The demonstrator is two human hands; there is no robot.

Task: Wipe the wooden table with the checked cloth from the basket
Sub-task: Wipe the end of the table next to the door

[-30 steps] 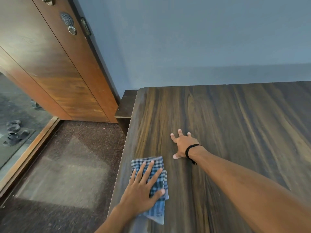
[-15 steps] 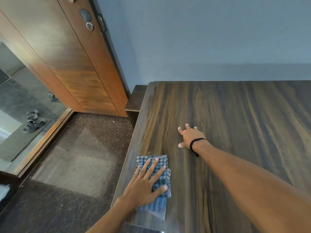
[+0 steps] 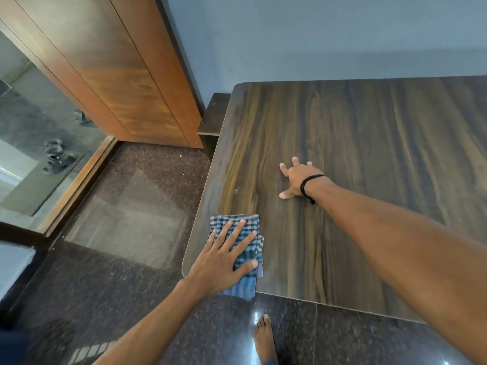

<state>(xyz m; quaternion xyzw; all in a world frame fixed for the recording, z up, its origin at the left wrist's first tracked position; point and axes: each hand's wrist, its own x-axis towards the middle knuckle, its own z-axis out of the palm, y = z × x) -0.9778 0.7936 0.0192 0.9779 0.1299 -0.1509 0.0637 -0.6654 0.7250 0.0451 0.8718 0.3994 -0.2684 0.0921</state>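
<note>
The folded blue checked cloth [image 3: 247,227] lies at the near left corner of the dark wooden table [image 3: 369,143], its lower end hanging a little over the front edge. My left hand [image 3: 224,259] presses flat on the cloth with the fingers spread and straight. Farther in, my right hand [image 3: 297,177] rests on the bare tabletop, fingers splayed, a black band round its wrist. No basket is in view.
A wooden door [image 3: 118,67] stands open at the left, with sandals [image 3: 56,156] on a mat beyond the threshold. A low dark ledge [image 3: 214,114] sits against the blue wall beside the table. My bare foot [image 3: 264,338] is on the glossy floor below the table's front edge.
The left hand has slid the cloth toward the near left corner, so its end now overhangs the front edge. The right hand stays planted on the tabletop.
</note>
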